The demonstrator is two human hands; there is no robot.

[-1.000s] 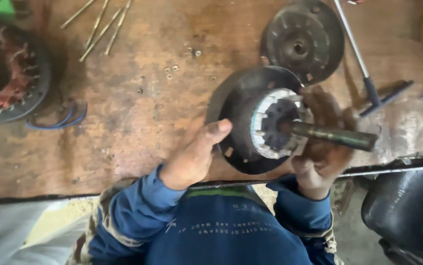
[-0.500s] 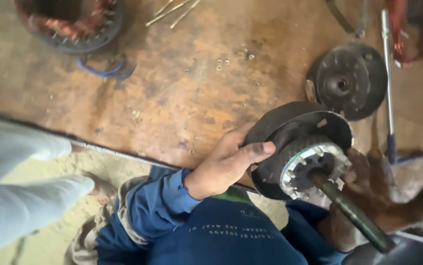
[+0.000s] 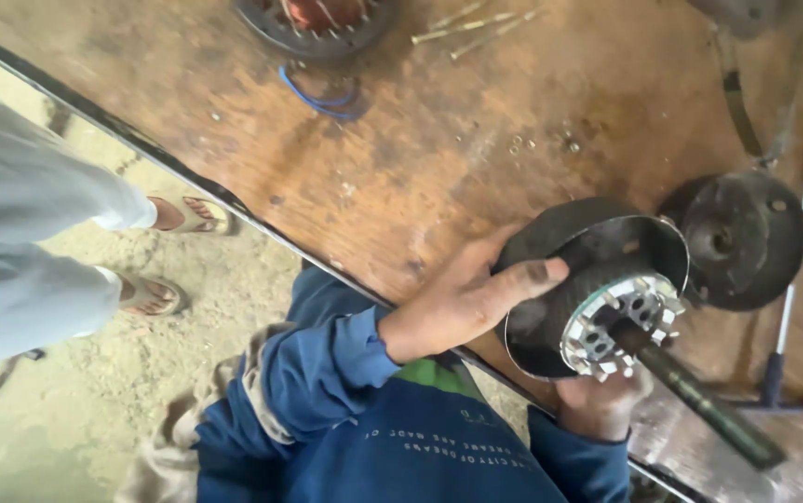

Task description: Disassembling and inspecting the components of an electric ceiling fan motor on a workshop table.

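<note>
A dark round motor housing with a finned rotor and a long steel shaft is held over the near edge of the wooden bench. My left hand grips the housing's left rim, thumb laid across it. My right hand cups it from below, mostly hidden under the rotor. The shaft points toward me and to the right.
A black round end cover lies right of the housing. A wound stator with a blue wire, several thin rods and small loose nuts lie farther back. A blue-handled tool lies at right. Another person's sandalled feet stand at left.
The view has swung so the bench runs diagonally and the bystander's legs show more. Both hands keep the housing; the shaft now points lower right.
</note>
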